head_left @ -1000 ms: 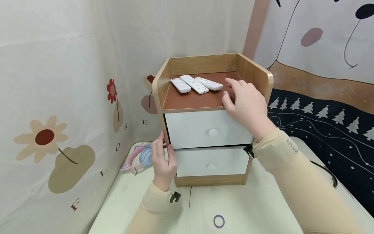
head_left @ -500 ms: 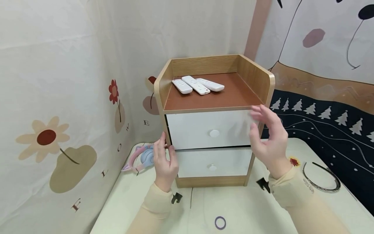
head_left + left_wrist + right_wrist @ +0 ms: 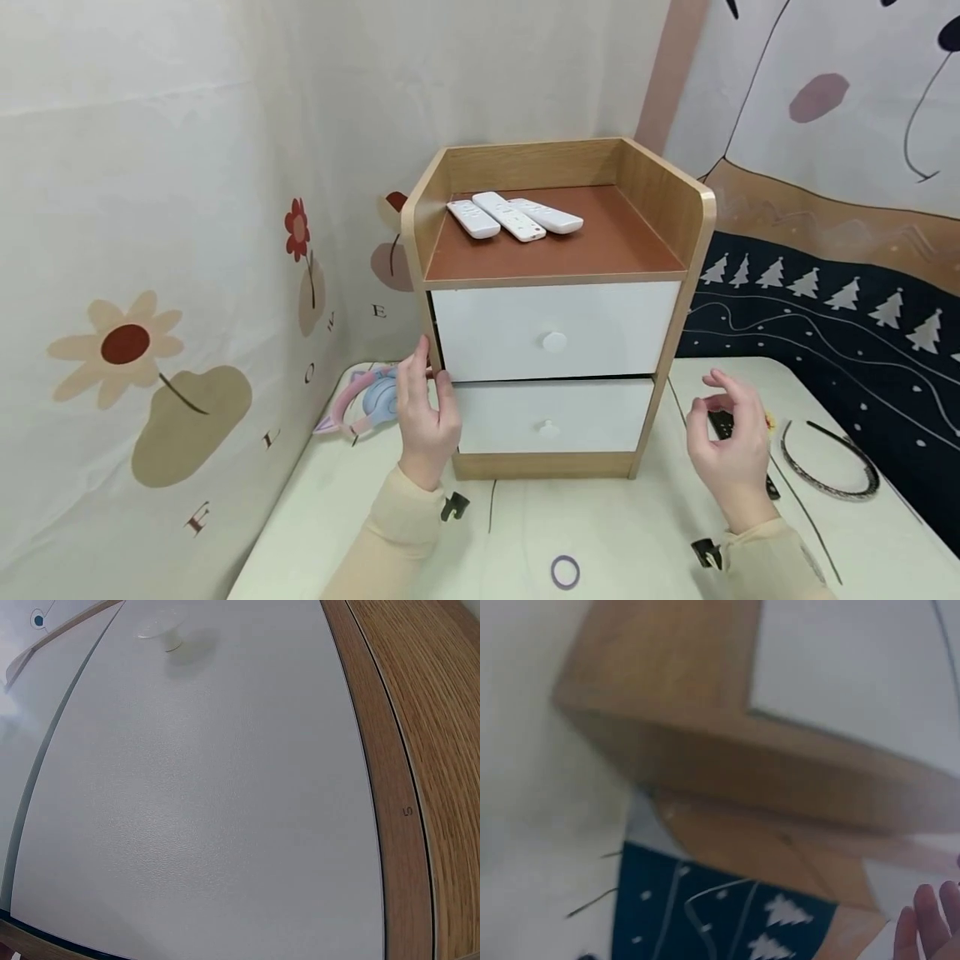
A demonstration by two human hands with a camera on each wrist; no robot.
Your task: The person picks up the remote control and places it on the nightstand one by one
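A small wooden cabinet stands upright on the table, with a white upper drawer and a white lower drawer. Three white remote controls lie on its brown top shelf. My left hand touches the cabinet's left side edge, its fingers extended. To the right of the cabinet, my right hand hovers with loosely bent fingers and holds nothing visible. Behind it lies a long black object, largely hidden by the hand. Only fingertips of the right hand show in the right wrist view.
Pink and blue cat-ear headphones lie left of the cabinet. A dark hairband and a small yellow flower are at the right. Near the front is a purple ring. Printed cloth walls enclose the table.
My right hand has moved from above the top shelf, down past the cabinet's right edge, to over the table at the right. My left hand has stayed at the cabinet's side.
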